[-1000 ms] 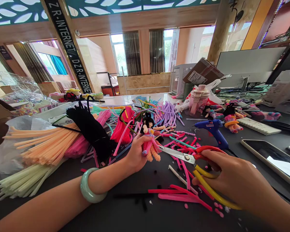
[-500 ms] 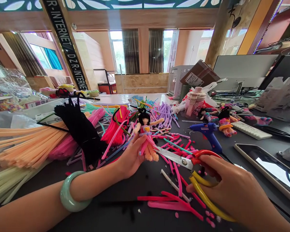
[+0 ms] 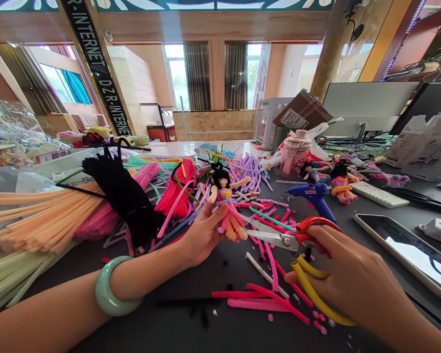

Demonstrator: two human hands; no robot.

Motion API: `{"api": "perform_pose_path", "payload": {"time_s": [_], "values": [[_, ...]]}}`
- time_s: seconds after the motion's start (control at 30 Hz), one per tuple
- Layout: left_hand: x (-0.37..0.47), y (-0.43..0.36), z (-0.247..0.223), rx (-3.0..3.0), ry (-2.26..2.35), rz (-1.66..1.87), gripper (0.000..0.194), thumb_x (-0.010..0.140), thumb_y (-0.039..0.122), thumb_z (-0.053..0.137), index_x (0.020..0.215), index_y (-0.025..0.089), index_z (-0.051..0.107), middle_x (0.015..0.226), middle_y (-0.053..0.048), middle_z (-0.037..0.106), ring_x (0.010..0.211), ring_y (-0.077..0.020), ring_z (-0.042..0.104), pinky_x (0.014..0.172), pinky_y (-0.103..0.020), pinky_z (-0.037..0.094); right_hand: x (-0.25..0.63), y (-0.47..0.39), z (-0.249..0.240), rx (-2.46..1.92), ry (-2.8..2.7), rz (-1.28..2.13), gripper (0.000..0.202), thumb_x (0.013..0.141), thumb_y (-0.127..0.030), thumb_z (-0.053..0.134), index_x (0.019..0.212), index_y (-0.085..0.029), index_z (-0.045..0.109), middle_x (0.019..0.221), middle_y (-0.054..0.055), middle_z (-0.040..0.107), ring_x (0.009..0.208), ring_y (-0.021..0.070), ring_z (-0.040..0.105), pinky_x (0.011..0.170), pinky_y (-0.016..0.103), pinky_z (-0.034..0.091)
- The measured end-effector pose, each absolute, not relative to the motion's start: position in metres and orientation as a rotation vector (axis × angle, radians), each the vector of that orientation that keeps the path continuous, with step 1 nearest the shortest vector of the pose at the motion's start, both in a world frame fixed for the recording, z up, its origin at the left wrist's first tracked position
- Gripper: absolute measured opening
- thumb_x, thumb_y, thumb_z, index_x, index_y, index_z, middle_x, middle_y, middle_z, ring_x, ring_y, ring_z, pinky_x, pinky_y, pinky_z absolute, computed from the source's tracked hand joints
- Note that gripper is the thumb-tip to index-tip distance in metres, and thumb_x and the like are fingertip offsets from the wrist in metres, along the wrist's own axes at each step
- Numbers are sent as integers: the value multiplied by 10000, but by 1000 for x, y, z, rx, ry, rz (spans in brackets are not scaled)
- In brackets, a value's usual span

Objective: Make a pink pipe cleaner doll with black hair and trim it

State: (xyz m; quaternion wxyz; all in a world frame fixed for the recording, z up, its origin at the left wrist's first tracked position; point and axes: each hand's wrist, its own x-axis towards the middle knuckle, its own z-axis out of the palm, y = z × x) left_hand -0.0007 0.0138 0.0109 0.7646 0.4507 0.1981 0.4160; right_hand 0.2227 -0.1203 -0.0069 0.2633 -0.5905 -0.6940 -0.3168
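Observation:
A small pipe-cleaner doll [image 3: 226,193] with black hair, a pink outfit and peach limbs is pinched by its skirt in my left hand [image 3: 203,238]. It stands tilted, one arm stretched out to the right. My right hand [image 3: 347,272] has its fingers through the handles of a pair of scissors [image 3: 281,239], one handle red and one yellow. The blades are parted and point left, their tips beside the doll's legs and skirt. Whether they touch the doll I cannot tell. Cut pink pipe-cleaner pieces [image 3: 259,305] lie on the dark table beneath.
Bundles of black [image 3: 119,191], peach [image 3: 59,215] and hot-pink pipe cleaners [image 3: 178,189] lie left. A blue glue gun [image 3: 314,198], a phone [image 3: 407,255], a pink bottle [image 3: 296,153] and another doll [image 3: 341,184] are on the right. Purple pipe cleaners [image 3: 252,171] lie behind.
The scissor blades have parted from nearly closed. My left hand and the doll have shifted slightly right. The camera view has moved a little.

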Motion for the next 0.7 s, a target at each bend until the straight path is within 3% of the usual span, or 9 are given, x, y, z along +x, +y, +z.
{"api": "perform_pose_path", "payload": {"time_s": [0.2, 0.4, 0.57, 0.7], "values": [[0, 15, 11, 928, 447, 909, 423, 678, 296, 894, 915, 217, 553, 679, 80, 672, 499, -128, 681, 446, -217, 577, 230, -122, -14, -1603, -2012, -915, 371, 746, -476, 667, 1025, -235, 632, 964, 52, 741, 672, 186, 695, 530, 279, 494], [-1, 16, 10, 954, 433, 909, 486, 719, 314, 869, 1050, 257, 518, 725, 69, 699, 512, -146, 696, 450, -221, 573, 234, -122, -18, -1626, -2023, -944, 348, 739, -440, 663, 1029, -249, 655, 941, 42, 744, 675, 184, 692, 535, 273, 477], [-2, 16, 10, 952, 488, 894, 308, 851, 381, 746, 959, 191, 530, 717, 7, 716, 542, -185, 727, 486, -250, 589, 228, -126, -20, -1678, -2011, -918, 327, 731, -452, 664, 995, -258, 667, 974, 46, 745, 665, 186, 685, 534, 285, 460], [-1, 16, 11, 943, 491, 932, 308, 832, 366, 772, 949, 175, 561, 682, 11, 712, 533, -170, 717, 496, -246, 595, 220, -129, -21, -1759, -1864, -980, 298, 766, -489, 605, 928, -244, 657, 966, 52, 739, 662, 196, 676, 535, 308, 449]]}}
